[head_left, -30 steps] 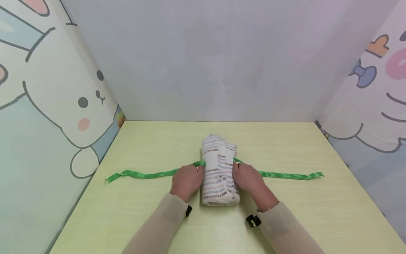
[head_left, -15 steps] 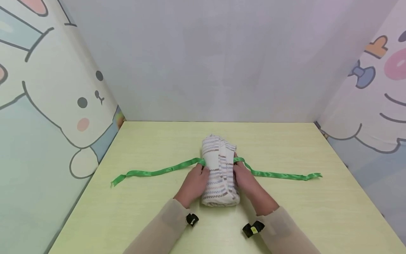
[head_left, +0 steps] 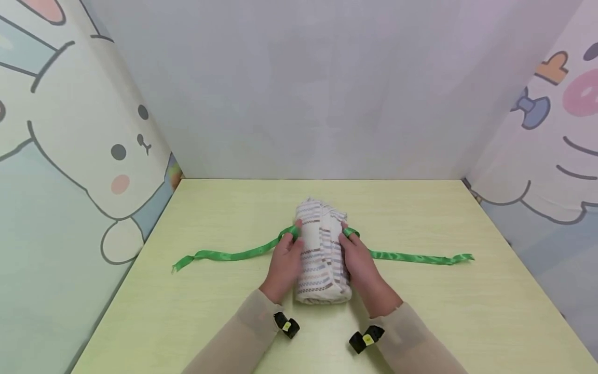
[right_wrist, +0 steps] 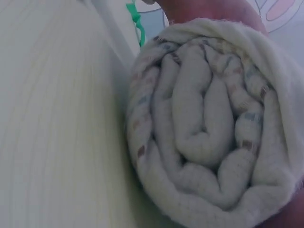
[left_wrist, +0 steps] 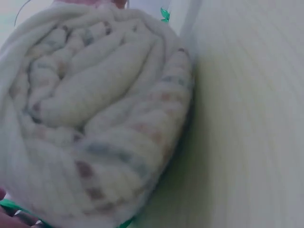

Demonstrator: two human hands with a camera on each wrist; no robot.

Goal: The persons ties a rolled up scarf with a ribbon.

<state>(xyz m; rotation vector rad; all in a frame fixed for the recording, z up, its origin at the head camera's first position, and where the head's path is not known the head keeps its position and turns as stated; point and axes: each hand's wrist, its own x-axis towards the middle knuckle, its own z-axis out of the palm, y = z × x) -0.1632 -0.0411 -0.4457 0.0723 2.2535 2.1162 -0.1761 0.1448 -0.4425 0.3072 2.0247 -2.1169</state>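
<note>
A rolled towel (head_left: 322, 259), white with striped bands, lies lengthwise in the middle of the table. My left hand (head_left: 283, 267) holds its left side, thumb on the cloth and fingers against the flank. Opposite it, my right hand (head_left: 366, 271) holds the right side in the same way. A green ribbon (head_left: 243, 255) emerges on both sides of the roll near the fingers; its stretch beneath the towel is hidden. Spiral layers show at the near end of the rolled towel in the left wrist view (left_wrist: 104, 85) and the right wrist view (right_wrist: 204, 123).
The pale wooden table (head_left: 224, 208) ends at a plain grey back wall (head_left: 299, 104). Cartoon-printed panels stand at left (head_left: 70, 182) and right (head_left: 551, 171). Black wrist cameras are on the left sleeve (head_left: 287, 325) and right sleeve (head_left: 366, 338).
The left ribbon tail has shifted right, and the ribbon near the roll has risen into small loops on both sides. Both hands have turned, with their fingers now reaching farther up the towel's sides.
</note>
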